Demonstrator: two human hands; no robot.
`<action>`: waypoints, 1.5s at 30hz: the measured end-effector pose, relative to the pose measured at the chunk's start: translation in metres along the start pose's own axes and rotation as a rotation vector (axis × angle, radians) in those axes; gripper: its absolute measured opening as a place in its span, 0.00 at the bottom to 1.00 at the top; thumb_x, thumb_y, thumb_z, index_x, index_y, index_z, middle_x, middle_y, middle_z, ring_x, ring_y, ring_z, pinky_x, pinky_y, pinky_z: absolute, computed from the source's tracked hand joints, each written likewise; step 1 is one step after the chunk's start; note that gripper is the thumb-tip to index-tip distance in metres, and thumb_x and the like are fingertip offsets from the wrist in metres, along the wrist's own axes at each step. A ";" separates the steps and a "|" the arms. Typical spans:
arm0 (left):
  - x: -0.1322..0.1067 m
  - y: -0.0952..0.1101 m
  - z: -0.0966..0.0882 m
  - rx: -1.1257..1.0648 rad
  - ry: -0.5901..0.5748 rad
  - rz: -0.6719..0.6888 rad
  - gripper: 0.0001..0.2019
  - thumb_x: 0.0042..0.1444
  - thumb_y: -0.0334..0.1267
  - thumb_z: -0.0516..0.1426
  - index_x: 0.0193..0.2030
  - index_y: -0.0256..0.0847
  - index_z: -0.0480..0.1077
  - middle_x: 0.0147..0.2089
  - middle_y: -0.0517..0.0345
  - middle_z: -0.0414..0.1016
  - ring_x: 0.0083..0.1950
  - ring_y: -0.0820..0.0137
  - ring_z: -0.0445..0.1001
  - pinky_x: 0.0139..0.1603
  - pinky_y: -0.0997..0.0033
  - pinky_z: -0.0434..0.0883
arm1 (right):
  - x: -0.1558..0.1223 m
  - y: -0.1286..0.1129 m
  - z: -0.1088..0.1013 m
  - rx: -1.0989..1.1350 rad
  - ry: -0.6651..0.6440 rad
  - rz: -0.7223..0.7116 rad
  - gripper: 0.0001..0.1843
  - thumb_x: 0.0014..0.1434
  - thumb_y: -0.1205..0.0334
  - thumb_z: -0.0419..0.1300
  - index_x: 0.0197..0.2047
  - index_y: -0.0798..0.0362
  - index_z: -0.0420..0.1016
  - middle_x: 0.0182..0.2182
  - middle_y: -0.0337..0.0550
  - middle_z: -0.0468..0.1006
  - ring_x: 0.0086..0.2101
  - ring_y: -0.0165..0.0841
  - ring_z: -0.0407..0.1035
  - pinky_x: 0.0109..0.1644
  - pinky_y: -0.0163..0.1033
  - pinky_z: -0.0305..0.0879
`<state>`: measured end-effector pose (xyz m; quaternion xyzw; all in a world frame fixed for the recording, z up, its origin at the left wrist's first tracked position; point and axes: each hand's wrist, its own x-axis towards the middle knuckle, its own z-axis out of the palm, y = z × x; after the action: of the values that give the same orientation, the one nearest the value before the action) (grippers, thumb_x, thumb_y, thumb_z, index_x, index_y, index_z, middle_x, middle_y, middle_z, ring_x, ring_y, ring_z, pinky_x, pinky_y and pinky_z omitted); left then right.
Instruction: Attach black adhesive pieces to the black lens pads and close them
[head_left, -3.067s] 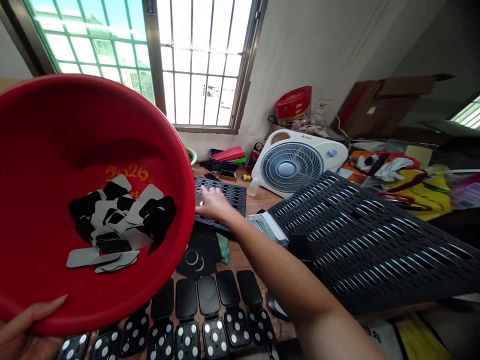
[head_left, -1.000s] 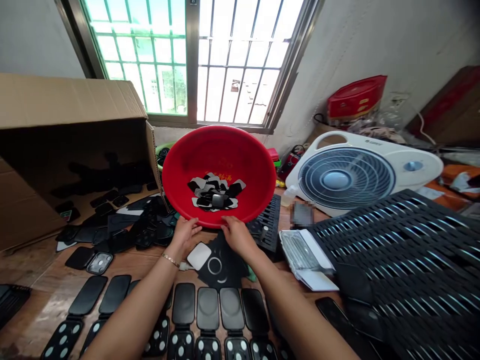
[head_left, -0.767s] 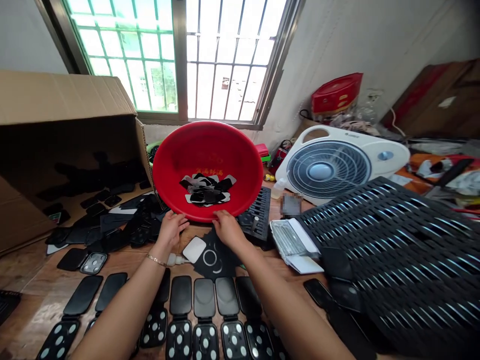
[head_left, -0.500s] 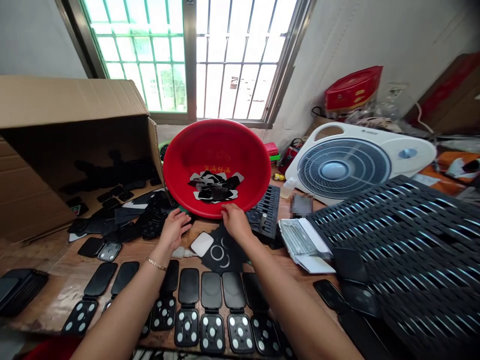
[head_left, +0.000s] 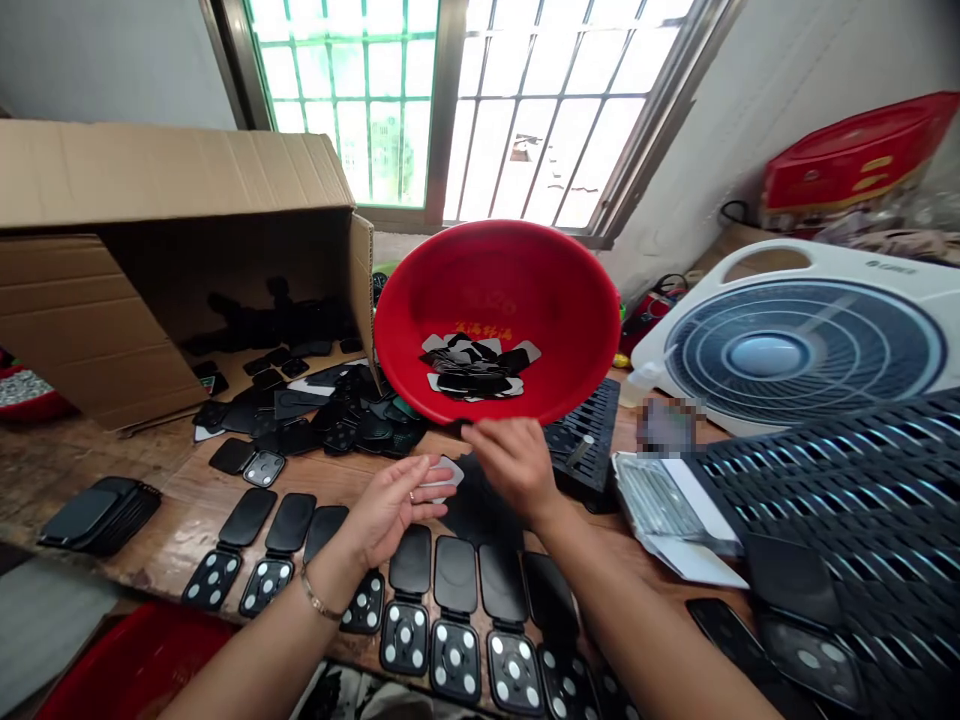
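My left hand (head_left: pixel 397 500) is palm up with its fingers apart, holding nothing. Just behind its fingertips a white rounded-square piece (head_left: pixel 451 478) shows, partly covered by them. My right hand (head_left: pixel 516 465) is closed in a pinch at the front rim of a tilted red basin (head_left: pixel 570 290). A small dark edge shows at its fingertips; what it is I cannot make out. In the basin lies a heap of black and white flat pieces (head_left: pixel 476 365). Below my hands, several opened black hinged cases with white dots (head_left: pixel 455 655) stand in a row, and my forearms hide some of them.
A cardboard box (head_left: pixel 225 180) lies open at the left, with loose black parts (head_left: pixel 360 420) before it. Stacked black cases (head_left: pixel 101 515) sit at the left edge. To the right are a white fan (head_left: pixel 795 340), a packet of strips (head_left: pixel 660 500) and black slatted racks (head_left: pixel 862 490).
The view has turned, so the scene sits further right. My left hand has moved from beside the basin's rim to over the white piece. My right hand remains at the rim.
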<state>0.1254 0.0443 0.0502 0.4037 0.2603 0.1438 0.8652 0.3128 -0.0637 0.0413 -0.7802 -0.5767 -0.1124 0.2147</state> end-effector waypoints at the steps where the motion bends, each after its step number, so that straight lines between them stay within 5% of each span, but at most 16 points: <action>1: -0.002 -0.004 0.003 -0.010 -0.034 -0.007 0.19 0.48 0.44 0.70 0.44 0.36 0.76 0.47 0.43 0.80 0.45 0.60 0.80 0.44 0.64 0.76 | -0.026 -0.006 0.000 0.044 -0.015 -0.115 0.19 0.67 0.59 0.50 0.56 0.38 0.77 0.50 0.43 0.80 0.46 0.42 0.73 0.54 0.52 0.62; 3: -0.008 -0.016 0.010 0.001 -0.069 -0.018 0.19 0.44 0.41 0.72 0.41 0.35 0.76 0.39 0.49 0.80 0.39 0.66 0.80 0.42 0.68 0.76 | -0.076 -0.019 0.000 0.116 0.043 -0.160 0.23 0.66 0.62 0.51 0.59 0.28 0.73 0.50 0.38 0.80 0.45 0.42 0.76 0.52 0.55 0.66; 5: -0.014 -0.029 0.017 0.042 -0.069 -0.043 0.18 0.42 0.40 0.73 0.38 0.34 0.76 0.34 0.52 0.79 0.34 0.69 0.78 0.37 0.72 0.75 | -0.112 -0.034 -0.001 0.198 0.155 -0.054 0.30 0.64 0.63 0.54 0.63 0.19 0.63 0.51 0.34 0.80 0.45 0.43 0.76 0.50 0.56 0.70; 8: -0.020 -0.045 0.026 0.070 -0.094 -0.100 0.18 0.42 0.41 0.72 0.37 0.34 0.76 0.33 0.53 0.79 0.33 0.70 0.77 0.35 0.73 0.76 | -0.139 -0.052 -0.006 0.308 0.277 0.116 0.37 0.62 0.65 0.56 0.65 0.14 0.55 0.53 0.32 0.78 0.47 0.44 0.76 0.49 0.56 0.74; 14: -0.022 -0.063 0.036 0.087 -0.112 -0.115 0.19 0.41 0.41 0.73 0.36 0.35 0.75 0.30 0.56 0.79 0.28 0.72 0.77 0.33 0.74 0.75 | -0.152 -0.067 -0.020 0.432 0.313 0.200 0.34 0.63 0.70 0.56 0.62 0.20 0.65 0.55 0.33 0.76 0.51 0.45 0.74 0.53 0.52 0.74; 18: -0.028 -0.069 0.031 0.201 -0.118 -0.083 0.20 0.42 0.45 0.72 0.37 0.35 0.75 0.28 0.57 0.78 0.28 0.72 0.78 0.31 0.76 0.74 | -0.147 -0.072 -0.023 0.664 0.333 0.456 0.20 0.62 0.62 0.60 0.57 0.39 0.74 0.47 0.44 0.80 0.43 0.43 0.76 0.45 0.49 0.77; 21: -0.027 -0.063 0.024 0.356 -0.165 0.022 0.17 0.51 0.45 0.67 0.41 0.35 0.75 0.30 0.56 0.78 0.30 0.70 0.79 0.34 0.73 0.75 | -0.124 -0.067 -0.024 0.881 0.189 0.519 0.14 0.61 0.56 0.62 0.48 0.51 0.78 0.37 0.46 0.82 0.34 0.38 0.77 0.37 0.43 0.76; 23: -0.014 -0.049 0.018 0.614 -0.184 0.224 0.13 0.57 0.40 0.62 0.46 0.36 0.74 0.36 0.52 0.81 0.37 0.67 0.81 0.39 0.70 0.77 | -0.096 -0.054 -0.024 0.859 0.146 0.461 0.12 0.61 0.56 0.61 0.43 0.53 0.78 0.35 0.45 0.82 0.34 0.36 0.76 0.38 0.41 0.74; 25: 0.010 -0.025 0.012 0.969 -0.123 0.502 0.14 0.58 0.33 0.58 0.52 0.37 0.71 0.44 0.49 0.81 0.44 0.65 0.81 0.46 0.67 0.77 | -0.057 -0.033 -0.021 0.631 0.153 0.388 0.11 0.62 0.58 0.59 0.44 0.53 0.78 0.36 0.45 0.82 0.35 0.36 0.76 0.40 0.40 0.72; 27: 0.042 0.005 0.007 1.108 -0.002 0.622 0.18 0.57 0.29 0.58 0.55 0.37 0.70 0.52 0.46 0.78 0.53 0.61 0.78 0.56 0.59 0.74 | -0.012 -0.008 -0.014 0.217 0.080 0.301 0.11 0.64 0.62 0.55 0.47 0.52 0.76 0.40 0.45 0.82 0.38 0.35 0.75 0.44 0.40 0.70; 29: 0.077 0.035 0.004 1.227 0.082 0.700 0.23 0.55 0.26 0.57 0.58 0.35 0.67 0.60 0.41 0.72 0.62 0.56 0.70 0.64 0.53 0.67 | 0.031 0.011 -0.004 0.098 0.048 0.268 0.11 0.61 0.66 0.56 0.46 0.52 0.77 0.42 0.47 0.81 0.43 0.39 0.73 0.48 0.43 0.67; 33: 0.136 0.071 0.006 1.488 0.106 0.772 0.31 0.51 0.21 0.56 0.64 0.30 0.61 0.67 0.34 0.61 0.71 0.53 0.58 0.71 0.52 0.55 | 0.089 0.028 0.015 -0.073 -0.024 0.195 0.13 0.60 0.70 0.56 0.46 0.52 0.78 0.45 0.52 0.80 0.49 0.45 0.68 0.53 0.49 0.61; 37: 0.175 0.078 0.014 1.724 0.040 0.752 0.38 0.51 0.21 0.55 0.69 0.33 0.51 0.72 0.32 0.52 0.74 0.50 0.50 0.69 0.45 0.55 | 0.116 0.033 0.021 -0.216 -0.047 0.190 0.34 0.56 0.71 0.58 0.66 0.56 0.60 0.64 0.60 0.63 0.62 0.50 0.55 0.61 0.55 0.53; 40: 0.194 0.082 0.018 1.865 -0.038 0.712 0.40 0.50 0.25 0.59 0.70 0.37 0.49 0.70 0.33 0.55 0.71 0.48 0.54 0.66 0.40 0.56 | 0.132 0.039 0.020 -0.279 -0.145 0.191 0.47 0.50 0.70 0.64 0.70 0.56 0.51 0.67 0.60 0.57 0.65 0.52 0.50 0.65 0.60 0.45; 45: 0.208 0.090 0.019 2.004 -0.151 0.719 0.36 0.48 0.31 0.63 0.64 0.35 0.56 0.62 0.36 0.64 0.63 0.48 0.62 0.63 0.40 0.58 | 0.143 0.042 0.018 -0.354 -0.256 0.150 0.50 0.46 0.63 0.69 0.69 0.58 0.53 0.61 0.60 0.64 0.59 0.53 0.57 0.65 0.62 0.43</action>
<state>0.3045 0.1848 0.0605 0.9920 0.0714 0.0855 0.0591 0.3952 0.0563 0.0769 -0.8543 -0.5109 -0.0956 0.0071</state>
